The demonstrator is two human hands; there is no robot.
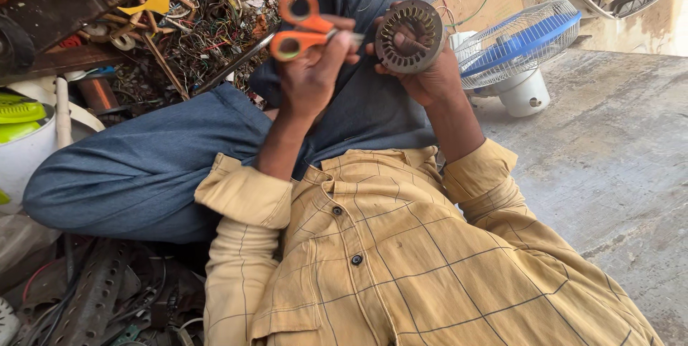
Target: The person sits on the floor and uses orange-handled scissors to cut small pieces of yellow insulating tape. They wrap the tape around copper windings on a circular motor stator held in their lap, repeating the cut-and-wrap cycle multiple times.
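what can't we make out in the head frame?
- Scissors: blades hidden behind the left hand and the stator ring.
- Right hand: fingers mostly hidden behind the ring; grip unclear.
- Wire pile: strands too small to separate.
- Table fan: base partly behind the forearm.

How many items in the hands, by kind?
Scissors, orange handles, in left hand: 1
Slotted round metal motor core, in right hand: 1
Total: 2
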